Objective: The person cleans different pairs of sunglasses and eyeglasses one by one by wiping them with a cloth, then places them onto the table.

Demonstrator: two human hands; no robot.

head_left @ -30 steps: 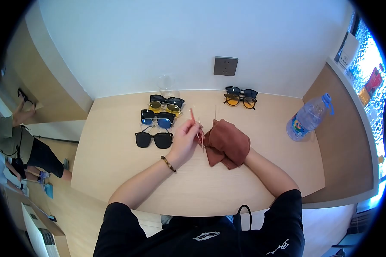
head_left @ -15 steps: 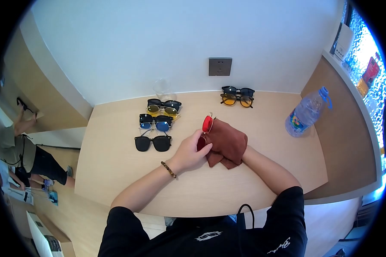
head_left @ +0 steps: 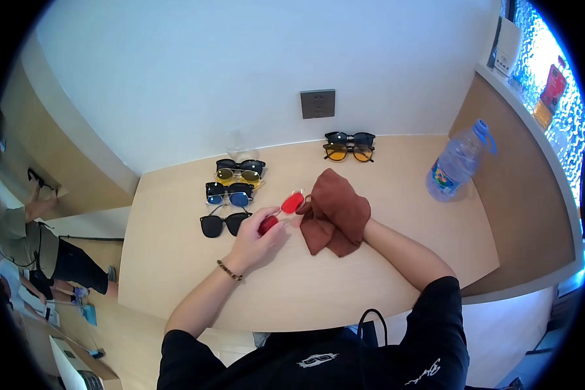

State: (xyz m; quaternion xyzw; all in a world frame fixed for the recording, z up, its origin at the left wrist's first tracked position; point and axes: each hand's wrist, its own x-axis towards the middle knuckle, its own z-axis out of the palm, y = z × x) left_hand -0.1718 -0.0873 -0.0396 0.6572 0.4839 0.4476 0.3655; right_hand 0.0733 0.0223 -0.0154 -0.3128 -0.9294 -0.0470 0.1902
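My left hand [head_left: 250, 242] pinches a pair of red-lensed sunglasses [head_left: 293, 203] by one lens side, above the middle of the table. The other lens points toward a reddish-brown cloth [head_left: 339, 211]. That cloth is draped over my right hand, which hides the fingers; only the wrist [head_left: 374, 235] and forearm show. It is bunched up and held just beside the sunglasses, its corners hanging down. Near my left hand lies a pair of black sunglasses [head_left: 223, 225], the closest of a column. Above it are blue-lensed glasses [head_left: 239, 199] and yellow-lensed glasses [head_left: 237, 177].
Black sunglasses [head_left: 350, 138] and orange-lensed glasses [head_left: 348, 153] lie at the back. A plastic bottle [head_left: 454, 166] stands at the right, by the curved partition [head_left: 523, 195]. A clear cup [head_left: 240, 144] is behind the column. People [head_left: 78, 260] are at the far left.
My left hand has moved left with the red-lensed sunglasses, drawing them away from the cloth. The cloth has risen slightly over my right hand. The view has shifted a little.
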